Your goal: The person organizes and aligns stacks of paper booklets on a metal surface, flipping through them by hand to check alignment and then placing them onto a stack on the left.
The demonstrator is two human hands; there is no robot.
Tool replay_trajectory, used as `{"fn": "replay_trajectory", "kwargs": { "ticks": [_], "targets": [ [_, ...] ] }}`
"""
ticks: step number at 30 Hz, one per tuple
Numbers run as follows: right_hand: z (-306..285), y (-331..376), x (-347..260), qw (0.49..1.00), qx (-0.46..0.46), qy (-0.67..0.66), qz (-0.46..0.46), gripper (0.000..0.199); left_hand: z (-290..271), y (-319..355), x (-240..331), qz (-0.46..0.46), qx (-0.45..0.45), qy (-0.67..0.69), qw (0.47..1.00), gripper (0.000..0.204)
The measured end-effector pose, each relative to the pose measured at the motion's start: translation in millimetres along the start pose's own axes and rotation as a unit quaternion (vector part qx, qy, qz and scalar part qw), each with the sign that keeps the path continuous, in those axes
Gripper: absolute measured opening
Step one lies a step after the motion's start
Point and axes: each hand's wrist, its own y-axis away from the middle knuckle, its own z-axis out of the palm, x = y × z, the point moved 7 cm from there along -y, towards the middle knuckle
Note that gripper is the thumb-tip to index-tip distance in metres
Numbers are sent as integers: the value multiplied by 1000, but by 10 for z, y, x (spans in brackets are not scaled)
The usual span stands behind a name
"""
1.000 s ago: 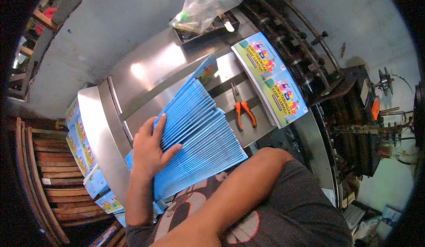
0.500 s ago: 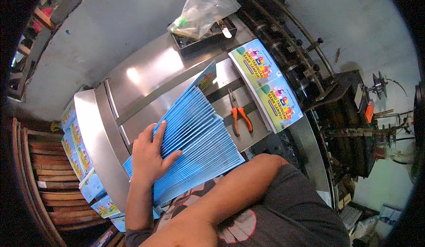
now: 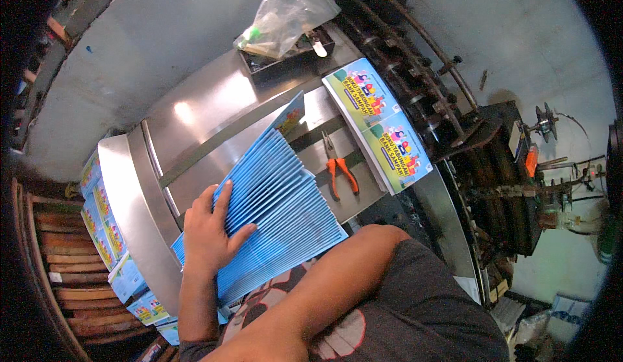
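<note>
A fanned row of blue booklets stands with folded edges up across the steel table in front of me. My left hand lies over the near left side of that row, fingers and thumb spread and resting on the booklets. At the far end of the row, one booklet leans out and shows part of its printed cover. My right forearm crosses my lap toward the lower left, and its hand is out of view. To the right of the row lie long-nose pliers with orange handles. Beyond them is a stack of printed covers.
A black tray with a clear plastic bag on it sits at the table's back. Dark machinery with rods borders the right side. More printed booklets hang beside the left edge, near a slatted wooden rack.
The whole view has shifted slightly, so everything sits a little farther left. My left hand stays spread on the booklets, and the pliers and cover stack have not visibly moved on the table.
</note>
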Motion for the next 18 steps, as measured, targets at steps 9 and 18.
{"fn": "replay_trajectory", "kwargs": {
  "ticks": [9,18],
  "targets": [
    [-11,256,-74,999,-8,14,50,53,-23,-34,-51,-24,-29,30,999,87],
    [-339,949,-832,714,217,650,146,22,-41,-18,-124,-5,-3,22,1000,78]
  ]
}}
